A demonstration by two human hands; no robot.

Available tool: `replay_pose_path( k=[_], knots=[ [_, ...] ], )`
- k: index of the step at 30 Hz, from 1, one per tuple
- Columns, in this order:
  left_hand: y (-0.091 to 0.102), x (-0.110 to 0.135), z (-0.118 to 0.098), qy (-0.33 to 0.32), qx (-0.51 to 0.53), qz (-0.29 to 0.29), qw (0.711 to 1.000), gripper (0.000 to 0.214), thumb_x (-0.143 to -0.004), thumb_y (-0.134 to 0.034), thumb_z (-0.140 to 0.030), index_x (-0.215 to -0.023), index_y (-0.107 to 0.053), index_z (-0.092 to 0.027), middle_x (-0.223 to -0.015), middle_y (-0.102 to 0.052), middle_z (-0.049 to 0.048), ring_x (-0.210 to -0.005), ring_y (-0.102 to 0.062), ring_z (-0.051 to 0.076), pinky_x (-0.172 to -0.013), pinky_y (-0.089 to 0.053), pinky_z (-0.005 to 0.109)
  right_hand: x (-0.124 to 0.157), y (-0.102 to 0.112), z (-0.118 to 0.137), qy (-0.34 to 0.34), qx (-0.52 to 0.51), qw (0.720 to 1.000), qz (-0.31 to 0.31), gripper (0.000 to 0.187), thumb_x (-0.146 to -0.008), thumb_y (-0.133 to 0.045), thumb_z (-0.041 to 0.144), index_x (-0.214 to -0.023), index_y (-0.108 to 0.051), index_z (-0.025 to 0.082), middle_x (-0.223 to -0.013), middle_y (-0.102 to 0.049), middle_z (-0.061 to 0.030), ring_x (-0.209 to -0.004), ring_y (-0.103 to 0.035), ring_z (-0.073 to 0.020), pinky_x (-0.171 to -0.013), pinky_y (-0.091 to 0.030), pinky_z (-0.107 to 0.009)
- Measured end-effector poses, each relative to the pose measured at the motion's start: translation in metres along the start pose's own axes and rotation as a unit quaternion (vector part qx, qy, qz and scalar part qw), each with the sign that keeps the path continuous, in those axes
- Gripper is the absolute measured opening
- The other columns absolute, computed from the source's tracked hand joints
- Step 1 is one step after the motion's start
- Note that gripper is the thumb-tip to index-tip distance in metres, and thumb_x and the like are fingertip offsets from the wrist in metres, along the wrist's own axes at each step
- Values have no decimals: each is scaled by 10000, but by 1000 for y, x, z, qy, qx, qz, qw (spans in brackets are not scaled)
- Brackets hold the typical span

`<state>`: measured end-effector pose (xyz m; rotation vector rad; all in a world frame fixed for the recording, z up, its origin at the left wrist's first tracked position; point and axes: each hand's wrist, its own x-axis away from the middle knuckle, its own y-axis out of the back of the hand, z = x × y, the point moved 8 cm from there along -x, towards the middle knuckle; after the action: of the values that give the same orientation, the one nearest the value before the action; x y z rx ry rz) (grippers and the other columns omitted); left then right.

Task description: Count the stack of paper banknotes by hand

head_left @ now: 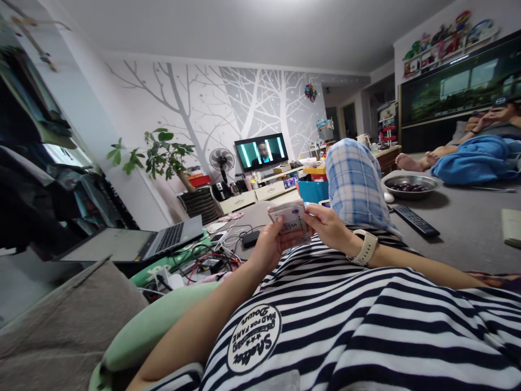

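Note:
A stack of banknotes (pixel 290 213) is held upright over my lap, with a figure 5 showing on the front note. My left hand (pixel 273 239) is closed round the lower left of the stack, its thumb lying across the face. At the right edge, my right hand (pixel 323 222) pinches the notes between thumb and fingers. A pale watch (pixel 364 248) is on my right wrist. Behind the stack rises my bent knee in blue plaid cloth (pixel 353 179).
An open laptop (pixel 171 236) and tangled cables (pixel 203 260) lie to the left. On the right are a remote control (pixel 417 220) and a metal bowl (pixel 412 185) of dark round fruit. Another person (pixel 490 122) reclines at far right beside a blue cloth (pixel 474 160). A television (pixel 261 152) stands ahead.

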<state>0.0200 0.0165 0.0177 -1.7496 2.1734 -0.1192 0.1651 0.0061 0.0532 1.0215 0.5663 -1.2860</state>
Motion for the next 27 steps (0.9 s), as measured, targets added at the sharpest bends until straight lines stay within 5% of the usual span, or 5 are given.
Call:
replay_pose_path(
  k=[15, 22, 27],
  knots=[
    [-1, 0, 1, 25, 10, -2, 1000, 517, -918, -613, -459, -1355, -508, -204, -1067, -751, 127, -740, -757, 210, -532, -542, 222, 3, -3, -8, -30, -12, 999, 10, 451, -993, -431, 538, -702, -494, 200, -754, -501, -2, -631, -535, -125, -605, -471, -259],
    [-1, -1, 3, 30, 4, -21, 999, 450, -961, -529, -475, -1226, -615, -122, -938, -767, 143, -687, -750, 209, -509, -536, 221, 2, -2, -8, -36, -58, 997, 32, 388, -959, -515, 520, -766, -582, 191, -774, -517, 4, -574, -509, -100, -546, -451, -241],
    [-4, 0, 2, 42, -18, -1, 999, 463, -956, -528, -504, -1112, -664, -90, -819, -757, 131, -565, -715, 184, -441, -505, 206, 0, -2, -11, -61, -162, 979, 105, 375, -858, -652, 541, -783, -603, 177, -634, -474, 47, -532, -439, -88, -503, -388, -228]
  ],
)
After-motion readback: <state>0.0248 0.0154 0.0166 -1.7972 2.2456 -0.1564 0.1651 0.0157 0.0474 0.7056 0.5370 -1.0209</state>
